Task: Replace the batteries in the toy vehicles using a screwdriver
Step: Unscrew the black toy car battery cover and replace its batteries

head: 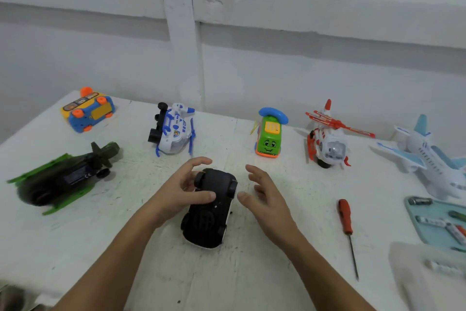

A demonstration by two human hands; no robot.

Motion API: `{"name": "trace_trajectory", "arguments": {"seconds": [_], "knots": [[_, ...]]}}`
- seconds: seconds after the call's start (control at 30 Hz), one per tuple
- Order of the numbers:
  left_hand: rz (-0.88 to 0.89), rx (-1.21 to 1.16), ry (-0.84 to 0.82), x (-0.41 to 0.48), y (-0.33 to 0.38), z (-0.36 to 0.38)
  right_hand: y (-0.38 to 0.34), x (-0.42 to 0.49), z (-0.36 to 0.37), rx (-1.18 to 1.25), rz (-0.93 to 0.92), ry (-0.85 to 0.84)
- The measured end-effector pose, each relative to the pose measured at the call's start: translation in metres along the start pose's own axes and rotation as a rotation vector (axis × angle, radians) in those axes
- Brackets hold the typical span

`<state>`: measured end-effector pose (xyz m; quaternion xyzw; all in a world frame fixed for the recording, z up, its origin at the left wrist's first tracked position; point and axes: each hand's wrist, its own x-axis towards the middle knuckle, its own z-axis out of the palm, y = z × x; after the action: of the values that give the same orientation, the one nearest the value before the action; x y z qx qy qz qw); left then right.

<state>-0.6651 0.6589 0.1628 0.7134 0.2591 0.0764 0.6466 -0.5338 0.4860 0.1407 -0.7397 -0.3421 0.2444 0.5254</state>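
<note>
Steadying the upturned car (209, 212) ahead at 12 o'clock, my left hand (181, 187) grips its far end; my right hand (264, 194) hovers spread at its 3 o'clock. Best pin it flat while fetching the screwdriver (346, 220), farther out at 4 o'clock.

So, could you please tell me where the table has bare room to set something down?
Bare: the near strip of table before the black car; the gap between right hand and screwdriver; front-left corner below the green helicopter. Crowded: the right side around tray and airplane.
</note>
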Motion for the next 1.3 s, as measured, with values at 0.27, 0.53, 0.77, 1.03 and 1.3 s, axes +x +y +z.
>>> {"name": "trace_trajectory", "arguments": {"seconds": [0.27,0.53,0.77,1.03,1.3], "knots": [[0.06,-0.026,0.053,-0.022,-0.015,0.007,-0.005,-0.019,0.021,-0.08,-0.008,-0.085],[0.06,0.061,0.099,-0.027,-0.009,0.034,-0.001,-0.023,0.008,0.017,0.022,-0.062],[0.056,-0.047,0.001,-0.018,0.001,0.083,-0.001,-0.032,-0.041,0.051,0.129,0.026],[-0.033,-0.174,-0.107,0.0,0.012,0.155,0.015,-0.043,-0.112,-0.035,0.153,0.13],[0.064,-0.195,0.061,0.0,-0.001,0.203,0.023,-0.05,-0.156,-0.368,0.221,0.188]]}}
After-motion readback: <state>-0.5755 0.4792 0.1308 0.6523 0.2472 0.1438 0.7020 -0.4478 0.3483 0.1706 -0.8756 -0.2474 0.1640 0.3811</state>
